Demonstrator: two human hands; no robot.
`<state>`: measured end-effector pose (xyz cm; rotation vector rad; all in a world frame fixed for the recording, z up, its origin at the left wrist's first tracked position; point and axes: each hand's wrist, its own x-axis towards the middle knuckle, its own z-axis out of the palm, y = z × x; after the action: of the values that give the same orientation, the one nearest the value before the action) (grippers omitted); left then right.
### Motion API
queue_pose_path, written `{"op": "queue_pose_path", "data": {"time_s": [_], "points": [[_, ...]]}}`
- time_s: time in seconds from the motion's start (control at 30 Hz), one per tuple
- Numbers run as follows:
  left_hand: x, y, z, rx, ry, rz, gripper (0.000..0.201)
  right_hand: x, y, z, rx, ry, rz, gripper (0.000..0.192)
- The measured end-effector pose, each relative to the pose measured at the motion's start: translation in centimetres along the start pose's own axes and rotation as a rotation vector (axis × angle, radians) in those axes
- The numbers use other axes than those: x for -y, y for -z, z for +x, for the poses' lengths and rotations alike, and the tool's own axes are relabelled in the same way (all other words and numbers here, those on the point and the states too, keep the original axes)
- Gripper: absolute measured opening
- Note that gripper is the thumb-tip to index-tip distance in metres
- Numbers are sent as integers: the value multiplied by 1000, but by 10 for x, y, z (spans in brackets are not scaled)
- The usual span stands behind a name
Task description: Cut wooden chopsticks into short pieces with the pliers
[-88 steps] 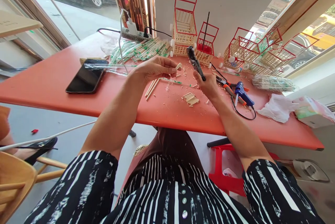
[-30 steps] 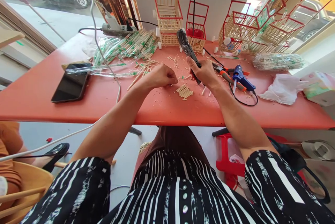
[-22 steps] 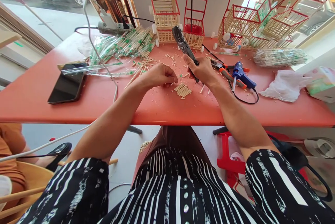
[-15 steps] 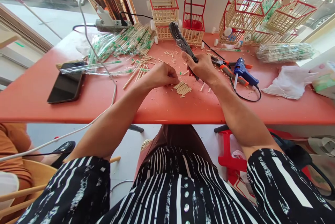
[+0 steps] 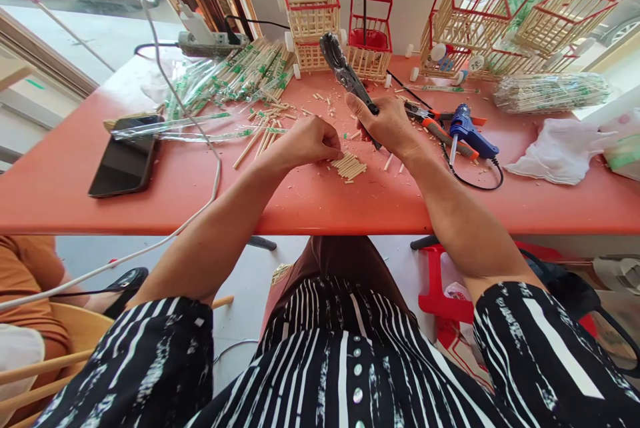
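My right hand point(image 5: 387, 123) is closed around the handles of black pliers point(image 5: 345, 71), whose head points up and to the left. A small row of short cut wooden sticks point(image 5: 349, 167) lies on the table just below the hands. At its left edge my left hand point(image 5: 313, 141) is bent down, thumb and fingers pinched together. Whatever those fingertips hold is hidden. Longer bare sticks point(image 5: 253, 145) lie left of my left hand, with cut bits scattered behind. Close by my right forearm are orange-and-grey handled pliers point(image 5: 450, 138) and a blue glue gun point(image 5: 470, 133).
Wrapped sticks point(image 5: 245, 75) are heaped at back left beside a power strip point(image 5: 210, 43). A phone point(image 5: 125, 161) and a white cable point(image 5: 219, 175) lie left. Stick-built carts point(image 5: 315, 15) with red rims line the back. A white cloth point(image 5: 560, 151) is at right; someone sits at lower left.
The view has shifted slightly, so the table and carts sit a little higher in the picture. Both hands keep nearly the same pose, and the black pliers stay in my right hand.
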<state>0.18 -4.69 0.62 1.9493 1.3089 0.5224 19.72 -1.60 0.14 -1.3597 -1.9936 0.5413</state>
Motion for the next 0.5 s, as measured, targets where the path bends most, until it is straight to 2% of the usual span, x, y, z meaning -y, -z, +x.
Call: {"op": "queue_pose_path", "data": {"time_s": [0.5], "points": [[15, 4, 7, 13, -43, -19, 7, 1, -1, -1, -15, 9, -18, 76]]}}
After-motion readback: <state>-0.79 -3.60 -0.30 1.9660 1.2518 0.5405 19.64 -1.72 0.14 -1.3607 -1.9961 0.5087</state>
